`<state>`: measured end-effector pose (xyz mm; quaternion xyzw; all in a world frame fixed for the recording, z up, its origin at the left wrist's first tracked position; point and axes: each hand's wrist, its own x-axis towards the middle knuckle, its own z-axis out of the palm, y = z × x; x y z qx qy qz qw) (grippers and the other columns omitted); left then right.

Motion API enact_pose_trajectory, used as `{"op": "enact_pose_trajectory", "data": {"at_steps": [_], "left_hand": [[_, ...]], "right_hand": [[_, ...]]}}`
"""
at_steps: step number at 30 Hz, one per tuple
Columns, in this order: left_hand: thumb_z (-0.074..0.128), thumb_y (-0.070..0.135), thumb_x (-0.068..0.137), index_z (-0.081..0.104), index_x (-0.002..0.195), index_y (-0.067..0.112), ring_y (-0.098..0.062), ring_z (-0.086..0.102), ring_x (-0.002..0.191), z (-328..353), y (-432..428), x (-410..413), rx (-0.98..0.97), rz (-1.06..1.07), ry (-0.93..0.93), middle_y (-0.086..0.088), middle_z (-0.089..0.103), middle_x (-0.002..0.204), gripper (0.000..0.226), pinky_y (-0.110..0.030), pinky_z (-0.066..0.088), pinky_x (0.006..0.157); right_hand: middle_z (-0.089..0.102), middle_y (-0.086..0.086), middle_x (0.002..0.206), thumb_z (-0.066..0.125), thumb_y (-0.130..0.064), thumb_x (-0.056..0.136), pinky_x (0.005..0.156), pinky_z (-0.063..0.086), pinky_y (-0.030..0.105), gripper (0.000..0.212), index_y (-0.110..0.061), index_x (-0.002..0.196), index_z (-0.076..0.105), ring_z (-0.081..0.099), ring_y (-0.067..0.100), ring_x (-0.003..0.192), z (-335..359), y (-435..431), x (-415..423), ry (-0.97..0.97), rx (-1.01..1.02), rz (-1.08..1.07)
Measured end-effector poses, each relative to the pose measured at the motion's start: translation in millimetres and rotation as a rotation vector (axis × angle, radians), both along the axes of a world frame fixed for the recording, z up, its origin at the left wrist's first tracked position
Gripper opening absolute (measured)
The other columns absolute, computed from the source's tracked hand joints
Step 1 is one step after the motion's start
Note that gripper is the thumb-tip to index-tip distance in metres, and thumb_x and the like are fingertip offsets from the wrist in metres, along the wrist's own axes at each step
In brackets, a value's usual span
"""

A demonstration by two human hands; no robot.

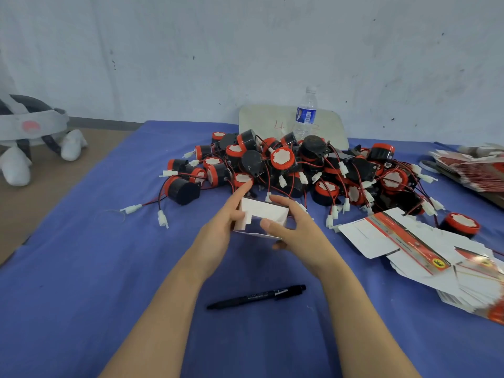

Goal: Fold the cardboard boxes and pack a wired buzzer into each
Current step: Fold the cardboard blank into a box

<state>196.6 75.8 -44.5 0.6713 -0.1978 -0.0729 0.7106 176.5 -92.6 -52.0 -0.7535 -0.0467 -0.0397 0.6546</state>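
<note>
Blue cloth [81, 268]: buzzer heap [300, 165] behind box [266, 214], pen [256, 296] nearby.

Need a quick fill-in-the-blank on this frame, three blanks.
The left hand and right hand hold the small ___ cardboard box.
The black pen lies on the ___ cloth.
The clear plastic water bottle stands ___ the pile of red-and-black wired buzzers.
Missing: white; blue; behind.

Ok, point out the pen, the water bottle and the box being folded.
pen [256, 297], head view, middle of the barrel.
water bottle [306, 115], head view, blue label.
box [266, 210], head view, white inner wall.
</note>
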Motion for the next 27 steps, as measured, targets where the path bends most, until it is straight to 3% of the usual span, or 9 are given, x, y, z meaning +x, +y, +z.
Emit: {"op": "enact_pose_trajectory", "data": {"at_steps": [3,8,12,16,19,21,23,25,27], "left_hand": [[0.040,0.016,0.095,0.037,0.130,0.060,0.012,0.031,0.131,-10.8,6.0,-0.1,0.065,0.007,-0.008,0.039,0.037,0.138,0.056,-0.025,0.028,0.108],[0.059,0.027,0.091,0.041,0.129,0.051,0.007,0.043,0.125,-12.7,5.6,3.3,0.075,-0.040,0.010,0.024,0.046,0.138,0.049,-0.013,0.041,0.094],[0.066,0.056,0.066,0.044,0.121,0.059,0.014,0.051,0.110,-11.4,6.6,1.6,0.064,-0.037,0.036,0.028,0.051,0.128,0.060,-0.017,0.042,0.089],[0.063,0.036,0.085,0.045,0.121,0.055,0.015,0.052,0.106,-16.9,5.5,6.1,0.007,0.044,0.030,0.027,0.052,0.127,0.045,-0.008,0.044,0.082],[0.059,0.027,0.091,0.043,0.123,0.053,0.011,0.052,0.112,-17.8,5.8,7.8,-0.032,0.060,0.052,0.021,0.050,0.134,0.044,-0.018,0.043,0.094],[0.058,0.025,0.091,0.041,0.128,0.050,0.001,0.049,0.121,-17.2,8.0,8.1,-0.040,0.050,0.069,0.016,0.048,0.138,0.048,-0.027,0.039,0.105],[0.057,0.022,0.092,0.041,0.132,0.048,-0.005,0.048,0.124,-16.3,10.4,8.1,-0.033,0.042,0.077,0.015,0.048,0.138,0.050,-0.032,0.036,0.110],[0.056,0.021,0.094,0.040,0.132,0.048,-0.004,0.048,0.123,-15.7,11.1,7.4,-0.028,0.039,0.078,0.017,0.049,0.137,0.049,-0.032,0.035,0.111],[0.055,0.021,0.094,0.040,0.132,0.049,-0.005,0.050,0.122,-14.9,10.5,6.1,-0.028,0.031,0.081,0.016,0.049,0.136,0.049,-0.032,0.036,0.110]], "right_hand": [[0.052,-0.019,0.115,0.070,-0.026,0.087,0.062,0.052,0.018,0.048,-0.031,0.130,0.051,0.063,-0.003,0.077,0.6,-3.6,-0.3,0.038,0.004,0.004],[0.052,-0.019,0.103,0.074,-0.035,0.081,0.051,0.047,0.018,0.046,-0.029,0.121,0.052,0.054,-0.001,0.053,-1.6,-1.2,0.7,0.000,-0.174,-0.093],[0.045,-0.022,0.127,0.073,-0.046,0.076,0.064,0.053,0.018,0.061,-0.035,0.131,0.049,0.066,0.002,0.079,3.4,-5.6,-2.1,0.030,-0.096,0.032],[0.049,-0.010,0.133,0.073,-0.042,0.068,0.078,0.056,0.026,0.079,-0.028,0.141,0.044,0.064,0.013,0.093,2.8,-8.3,-2.0,0.113,0.214,0.167],[0.053,0.005,0.107,0.066,-0.027,0.081,0.084,0.056,0.033,0.059,-0.023,0.137,0.050,0.049,0.017,0.079,0.9,-10.8,-1.1,0.173,0.404,0.227],[0.052,0.006,0.101,0.060,-0.011,0.090,0.085,0.055,0.035,0.048,-0.023,0.136,0.053,0.050,0.015,0.074,-0.9,-12.6,-0.5,0.193,0.451,0.255],[0.058,-0.002,0.118,0.056,-0.002,0.092,0.086,0.055,0.034,0.051,-0.024,0.137,0.051,0.055,0.016,0.078,-2.1,-12.8,-0.2,0.183,0.420,0.269],[0.053,-0.009,0.135,0.062,-0.007,0.091,0.086,0.055,0.031,0.054,-0.029,0.138,0.049,0.064,0.017,0.091,-2.3,-10.5,-0.3,0.147,0.305,0.236],[0.050,-0.010,0.137,0.065,-0.014,0.089,0.083,0.055,0.027,0.052,-0.033,0.135,0.049,0.068,0.015,0.100,-0.7,-7.0,-1.3,0.096,0.171,0.187]]}}
